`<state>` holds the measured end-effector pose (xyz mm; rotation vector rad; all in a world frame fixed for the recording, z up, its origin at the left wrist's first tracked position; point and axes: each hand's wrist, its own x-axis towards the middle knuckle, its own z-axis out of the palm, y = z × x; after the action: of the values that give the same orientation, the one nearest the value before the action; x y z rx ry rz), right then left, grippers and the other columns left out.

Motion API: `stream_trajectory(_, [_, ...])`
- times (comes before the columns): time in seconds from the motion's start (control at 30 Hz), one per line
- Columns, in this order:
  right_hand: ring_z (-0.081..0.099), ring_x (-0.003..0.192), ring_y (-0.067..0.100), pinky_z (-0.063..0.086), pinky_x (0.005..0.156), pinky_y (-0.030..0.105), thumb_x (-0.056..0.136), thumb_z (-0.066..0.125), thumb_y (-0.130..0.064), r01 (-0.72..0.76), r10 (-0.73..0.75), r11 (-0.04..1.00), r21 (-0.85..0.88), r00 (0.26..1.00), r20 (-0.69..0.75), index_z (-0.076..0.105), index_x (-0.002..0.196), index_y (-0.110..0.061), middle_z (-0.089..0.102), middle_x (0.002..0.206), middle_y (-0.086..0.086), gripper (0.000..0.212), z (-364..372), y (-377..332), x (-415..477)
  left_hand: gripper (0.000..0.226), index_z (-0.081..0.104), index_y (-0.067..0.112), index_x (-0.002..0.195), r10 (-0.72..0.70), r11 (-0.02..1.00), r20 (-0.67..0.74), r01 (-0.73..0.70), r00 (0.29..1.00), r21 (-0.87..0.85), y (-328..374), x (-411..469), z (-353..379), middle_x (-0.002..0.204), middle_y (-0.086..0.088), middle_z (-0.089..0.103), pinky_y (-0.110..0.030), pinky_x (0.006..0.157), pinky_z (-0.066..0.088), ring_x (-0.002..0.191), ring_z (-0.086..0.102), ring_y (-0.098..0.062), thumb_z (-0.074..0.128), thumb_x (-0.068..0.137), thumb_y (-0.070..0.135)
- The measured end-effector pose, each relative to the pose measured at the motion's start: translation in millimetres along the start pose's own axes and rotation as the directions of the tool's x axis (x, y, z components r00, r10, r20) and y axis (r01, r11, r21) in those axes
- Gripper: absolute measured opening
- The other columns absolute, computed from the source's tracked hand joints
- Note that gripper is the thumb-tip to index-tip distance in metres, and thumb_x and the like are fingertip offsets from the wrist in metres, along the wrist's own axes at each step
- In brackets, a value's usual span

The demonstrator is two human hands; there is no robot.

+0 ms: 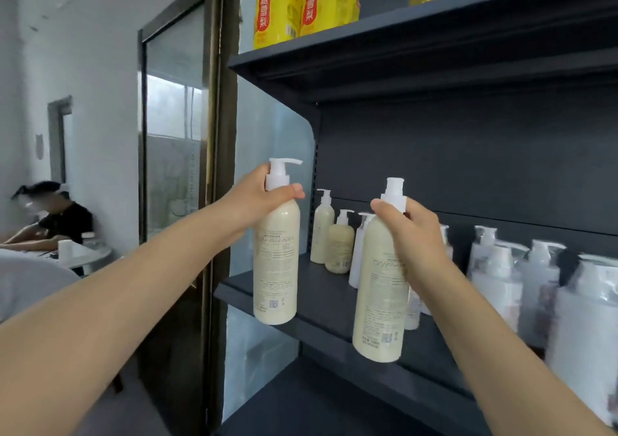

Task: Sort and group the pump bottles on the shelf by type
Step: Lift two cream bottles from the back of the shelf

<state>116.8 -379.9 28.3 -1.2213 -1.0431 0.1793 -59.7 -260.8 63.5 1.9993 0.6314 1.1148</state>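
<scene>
My left hand [264,198] grips the neck of a tall cream pump bottle [276,261], held upright in the air at the left end of the dark shelf [327,298]. My right hand [414,235] holds a second tall cream pump bottle [379,288] by its neck, just in front of the shelf's edge. At the back left of the shelf stand another tall cream bottle [321,231], a short rounded cream bottle [339,245] and a white bottle [357,251]. Several white plastic-wrapped pump bottles [501,275] fill the shelf's right side.
A shelf above carries yellow drink packs [301,4]. A clear panel [267,174] closes the shelf's left end. Left of it is a dark-framed glass door [177,117]. A person sits at a round table [83,255] far left. A lower shelf [317,402] lies beneath.
</scene>
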Motion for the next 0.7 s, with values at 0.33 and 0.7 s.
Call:
stream_trajectory(0.33, [0.036, 0.055, 0.014, 0.031, 0.054, 0.028, 0.083, 0.061, -0.032, 0.026, -0.039, 0.996, -0.087, 0.987, -0.156, 0.037, 0.062, -0.017, 0.037, 0.055, -0.005, 0.036, 54.7, 71.9, 121.5, 0.032, 0.049, 0.021, 0.11, 0.03, 0.999, 0.075, -0.027, 0.997, -0.033, -85.5, 141.4, 12.0, 0.116, -0.008, 0.065, -0.031, 0.087, 0.05, 0.107, 0.062, -0.019, 0.065, 0.084, 0.031])
stream_trajectory(0.7, [0.048, 0.062, 0.014, 0.036, 0.056, 0.025, 0.083, 0.062, -0.035, -0.089, -0.056, 0.945, -0.314, 0.904, -0.424, 0.054, 0.079, -0.012, 0.051, 0.067, -0.004, 0.024, 80.7, 116.8, 158.0, 0.022, 0.053, 0.028, 0.105, 0.134, 0.967, 0.256, -0.07, 0.957, -0.244, -161.5, 241.5, 34.2, 0.112, -0.003, 0.068, -0.022, 0.073, 0.052, 0.092, 0.066, -0.013, 0.063, 0.086, 0.022])
